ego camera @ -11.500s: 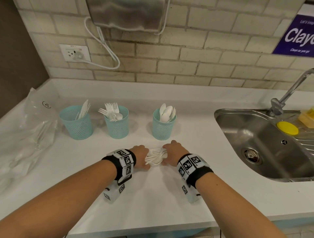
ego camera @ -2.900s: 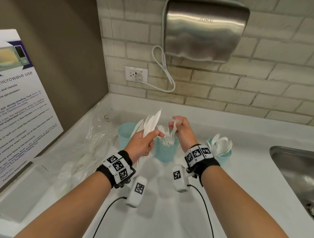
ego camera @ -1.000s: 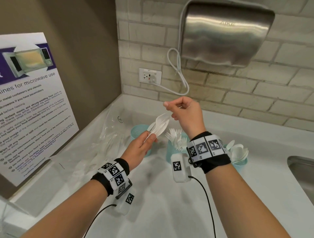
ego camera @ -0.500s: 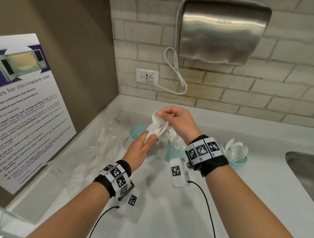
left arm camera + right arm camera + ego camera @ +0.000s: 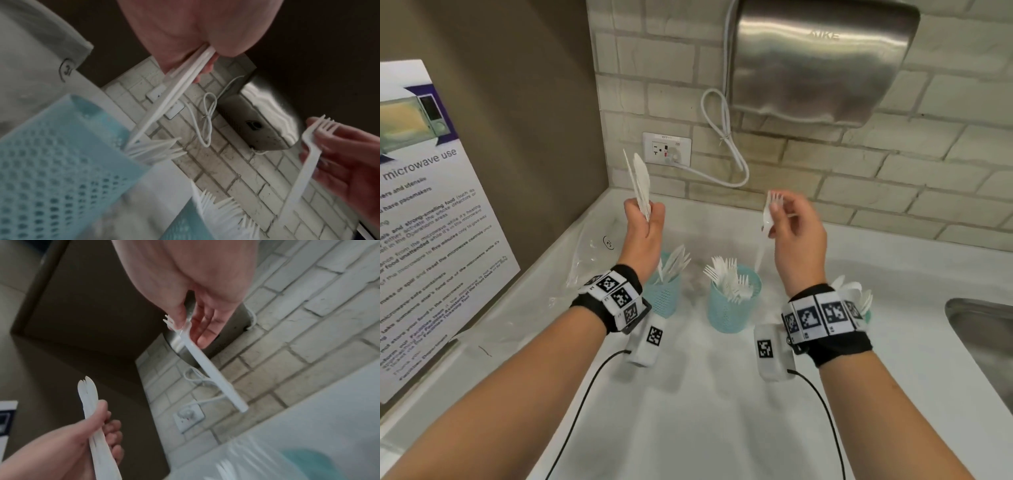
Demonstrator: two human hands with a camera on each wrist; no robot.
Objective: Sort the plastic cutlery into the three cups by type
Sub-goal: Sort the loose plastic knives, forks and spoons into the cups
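Observation:
My left hand point(image 5: 645, 214) is raised above the left teal cup point(image 5: 664, 298) and grips a bundle of white knives point(image 5: 641, 181) that points up. The same bundle point(image 5: 185, 84) shows in the left wrist view, over that cup point(image 5: 61, 154) with knives in it. My right hand point(image 5: 774, 214) pinches one white fork point(image 5: 768, 214) near its tines, handle hanging down above the middle cup point(image 5: 732, 311), which is full of forks. In the right wrist view the fork point(image 5: 207, 360) slants down from thumb and fingers. The spoon cup point(image 5: 864, 305) is mostly hidden behind my right wrist.
A crumpled clear plastic bag point(image 5: 589, 263) lies on the white counter point(image 5: 705, 411) at the left, under a poster point(image 5: 424, 212). A steel sink point(image 5: 986, 339) opens at the right edge. A hand dryer point(image 5: 822, 65) and its cable hang on the brick wall.
Both hands were together at the bundle. Now my right hand has drawn one fork out to the right, and my left hand has lifted the remaining knives upright to the left.

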